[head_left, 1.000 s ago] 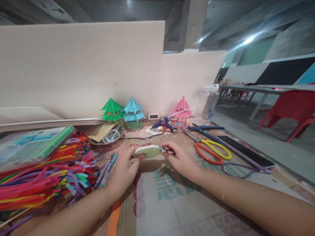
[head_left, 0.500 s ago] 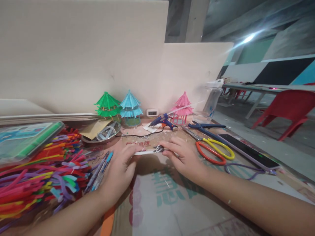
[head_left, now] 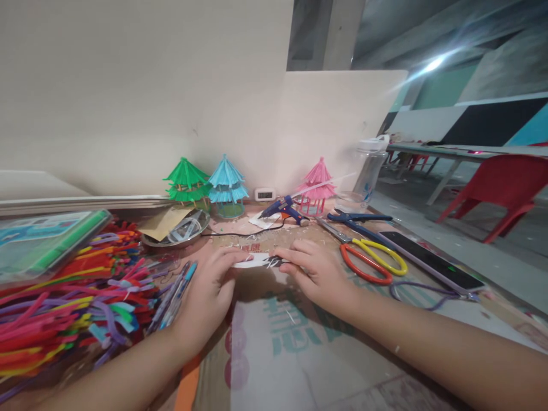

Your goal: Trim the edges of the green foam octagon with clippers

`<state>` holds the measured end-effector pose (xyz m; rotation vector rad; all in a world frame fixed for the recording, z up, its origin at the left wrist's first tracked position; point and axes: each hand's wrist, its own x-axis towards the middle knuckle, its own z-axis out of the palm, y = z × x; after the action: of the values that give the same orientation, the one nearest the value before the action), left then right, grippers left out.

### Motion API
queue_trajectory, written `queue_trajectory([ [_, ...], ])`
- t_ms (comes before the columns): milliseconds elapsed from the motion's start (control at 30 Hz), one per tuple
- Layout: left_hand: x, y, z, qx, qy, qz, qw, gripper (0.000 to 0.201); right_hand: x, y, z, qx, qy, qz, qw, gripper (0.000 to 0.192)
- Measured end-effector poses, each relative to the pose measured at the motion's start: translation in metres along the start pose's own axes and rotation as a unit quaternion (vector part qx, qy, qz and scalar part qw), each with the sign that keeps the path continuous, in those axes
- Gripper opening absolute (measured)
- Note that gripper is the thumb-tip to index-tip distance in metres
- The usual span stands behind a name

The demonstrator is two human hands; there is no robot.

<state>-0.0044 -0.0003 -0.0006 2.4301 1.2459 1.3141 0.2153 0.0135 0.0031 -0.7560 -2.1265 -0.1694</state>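
Between my two hands, a white strip (head_left: 253, 261) is held a little above the cardboard. My left hand (head_left: 209, 288) pinches its left end between thumb and fingers. My right hand (head_left: 315, 268) is closed at the other end on a small dark piece (head_left: 274, 261) with pale streaks, which meets the strip; its kind is too small to make out. Beyond the hands lies a blue hot glue gun (head_left: 282, 210). Red-and-yellow-handled scissors (head_left: 368, 260) rest to the right of my right hand, and pens (head_left: 177, 297) lie beside my left hand.
Green (head_left: 186, 178), blue (head_left: 226, 185) and pink (head_left: 319, 177) roofed models stand at the back by a small digital clock (head_left: 265, 194). Colourful pipe cleaners (head_left: 77, 308) crowd the left. Pliers (head_left: 359, 220), a phone (head_left: 432, 262) and a clear bottle (head_left: 369, 171) are at the right.
The white strip has tilted, so more of its flat face shows between my hands. Both hands keep their hold and have barely shifted.
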Motion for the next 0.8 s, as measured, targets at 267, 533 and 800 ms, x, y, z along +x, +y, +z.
queue_trajectory([
  [267, 0.0000, 0.0010, -0.0003, 0.010, 0.001, -0.007, 1.000, 0.040, 0.0005, 0.0007, -0.0005, -0.001, -0.001, -0.003, 1.000, 0.035],
  [533, 0.0007, 0.0023, 0.0003, 0.009, 0.001, -0.016, 1.000, 0.038, -0.0003, 0.0019, 0.0008, -0.007, 0.010, 0.010, 1.000, 0.036],
  [800, 0.0002, 0.0025, -0.0007, 0.008, -0.009, -0.019, 1.000, 0.038, 0.0000, 0.0007, 0.0015, -0.004, 0.003, -0.001, 1.000, 0.035],
])
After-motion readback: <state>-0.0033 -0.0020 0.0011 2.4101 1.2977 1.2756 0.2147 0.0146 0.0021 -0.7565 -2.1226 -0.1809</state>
